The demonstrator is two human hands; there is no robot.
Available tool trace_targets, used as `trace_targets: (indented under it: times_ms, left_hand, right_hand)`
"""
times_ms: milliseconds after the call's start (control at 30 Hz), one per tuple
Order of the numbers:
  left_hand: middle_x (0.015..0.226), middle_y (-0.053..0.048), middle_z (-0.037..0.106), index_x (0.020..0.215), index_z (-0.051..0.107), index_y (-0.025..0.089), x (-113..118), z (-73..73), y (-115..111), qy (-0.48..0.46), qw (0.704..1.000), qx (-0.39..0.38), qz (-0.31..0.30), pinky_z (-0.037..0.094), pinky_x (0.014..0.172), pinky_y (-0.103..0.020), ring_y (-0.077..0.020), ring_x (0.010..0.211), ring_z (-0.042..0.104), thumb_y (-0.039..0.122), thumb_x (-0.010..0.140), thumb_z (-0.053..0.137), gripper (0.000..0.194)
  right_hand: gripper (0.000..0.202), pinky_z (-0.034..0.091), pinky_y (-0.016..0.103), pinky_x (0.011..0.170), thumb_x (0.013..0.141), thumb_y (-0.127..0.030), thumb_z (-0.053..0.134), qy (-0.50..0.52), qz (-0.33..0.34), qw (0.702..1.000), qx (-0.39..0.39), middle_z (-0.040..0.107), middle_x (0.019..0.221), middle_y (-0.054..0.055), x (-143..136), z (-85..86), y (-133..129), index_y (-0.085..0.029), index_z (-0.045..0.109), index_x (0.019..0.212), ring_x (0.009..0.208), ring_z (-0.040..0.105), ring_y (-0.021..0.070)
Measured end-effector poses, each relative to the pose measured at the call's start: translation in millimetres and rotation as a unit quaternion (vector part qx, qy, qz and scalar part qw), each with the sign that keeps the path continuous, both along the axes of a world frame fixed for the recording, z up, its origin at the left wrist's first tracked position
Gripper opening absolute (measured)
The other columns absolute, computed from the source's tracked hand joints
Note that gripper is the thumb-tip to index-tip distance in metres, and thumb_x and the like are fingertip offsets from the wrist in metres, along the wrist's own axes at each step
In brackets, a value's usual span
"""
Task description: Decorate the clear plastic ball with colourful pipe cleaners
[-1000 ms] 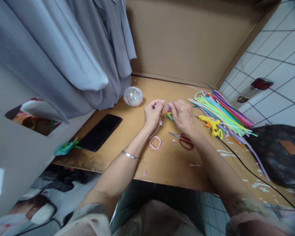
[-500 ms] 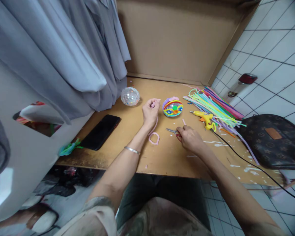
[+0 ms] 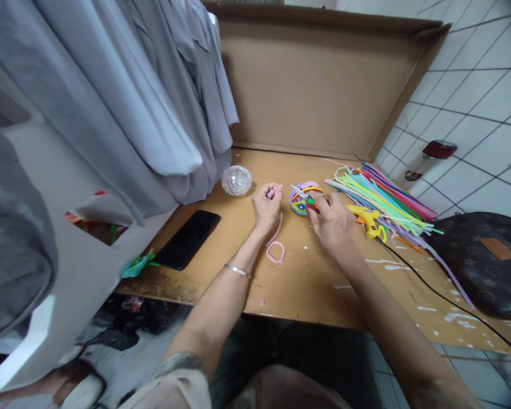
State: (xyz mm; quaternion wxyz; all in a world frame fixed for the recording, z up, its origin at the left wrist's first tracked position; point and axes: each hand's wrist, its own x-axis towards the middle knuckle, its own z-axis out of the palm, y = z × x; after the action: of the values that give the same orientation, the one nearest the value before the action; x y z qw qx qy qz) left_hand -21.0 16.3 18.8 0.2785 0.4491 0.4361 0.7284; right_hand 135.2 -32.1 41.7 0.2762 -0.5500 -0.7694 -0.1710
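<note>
My left hand point(image 3: 266, 209) is closed, pinching a curled pink pipe cleaner point(image 3: 271, 194) with a short end poking out by the thumb. Below it, a pink strand ending in a loop point(image 3: 284, 253) lies on the table; whether it joins the held piece I cannot tell. My right hand point(image 3: 333, 224) grips small scissors point(image 3: 298, 191) by the red handles, blades pointing toward the left hand. Partly behind the scissors and fingers sits a ball point(image 3: 299, 208) wrapped in coloured pipe cleaners. A clear, faceted ball point(image 3: 237, 180) stands left of my left hand.
Right of my right hand lie a yellow glue gun point(image 3: 371, 220) with a black cord and a bundle of colourful pipe cleaners point(image 3: 387, 196). A dark patterned bag point(image 3: 481, 264) sits at the right. On the left are a black phone point(image 3: 188, 240) and grey hanging cloth point(image 3: 166, 113).
My right hand has lifted the scissors from low on the table up beside the left hand, now in front of the decorated ball. The view has tilted slightly.
</note>
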Motion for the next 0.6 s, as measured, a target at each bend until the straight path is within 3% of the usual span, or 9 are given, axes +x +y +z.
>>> trace_targets:
  times_ms: [133, 267, 400, 600]
  left_hand:
    - [0.06, 0.004, 0.05, 0.066, 0.058, 0.016, -2, -4.8, 3, 0.034, 0.999, -0.003, 0.017, 0.035, 0.057, -0.021, -0.0086, 0.057, 0.041, 0.021, 0.078, 0.061, 0.014]
    - [0.062, 0.003, 0.054, 0.067, 0.06, 0.016, 1, -8.1, 3, 0.057, 0.998, 0.006, 0.023, 0.035, 0.058, -0.021, -0.0089, 0.058, 0.043, 0.021, 0.077, 0.062, 0.011]
    - [0.061, 0.003, 0.052, 0.066, 0.06, 0.017, 4, -9.8, 0, 0.066, 0.998, 0.006, 0.007, 0.036, 0.059, -0.021, -0.0089, 0.058, 0.043, 0.023, 0.077, 0.062, 0.013]
    - [0.06, 0.004, 0.05, 0.067, 0.062, 0.016, 7, -13.6, -1, 0.073, 0.997, -0.001, -0.017, 0.035, 0.058, -0.02, -0.0087, 0.058, 0.043, 0.026, 0.077, 0.065, 0.014]
  right_hand:
    - [0.036, 0.04, 0.036, 0.078, 0.093, -0.021, 0.046, -0.041, -0.007, 0.997, 0.066, 0.06, 0.102, 0.015, -12, -10.5, 16, -0.017, 0.061, 0.126, 0.089, 0.052, 0.0247]
    - [0.041, 0.038, 0.04, 0.088, 0.096, -0.017, 0.04, -0.055, -0.021, 0.998, 0.037, 0.059, 0.107, 0.018, -5, -21.5, 14, -0.016, 0.059, 0.131, 0.099, 0.05, 0.027]
    - [0.044, 0.04, 0.039, 0.083, 0.097, -0.018, 0.035, -0.049, -0.034, 0.998, 0.002, 0.06, 0.106, 0.018, 2, -22.4, 5, -0.018, 0.057, 0.135, 0.095, 0.051, 0.0263]
    - [0.043, 0.039, 0.038, 0.079, 0.097, -0.017, 0.033, -0.058, -0.035, 0.997, 0.026, 0.062, 0.1, 0.016, 0, -25.0, 4, -0.019, 0.059, 0.132, 0.089, 0.051, 0.0243]
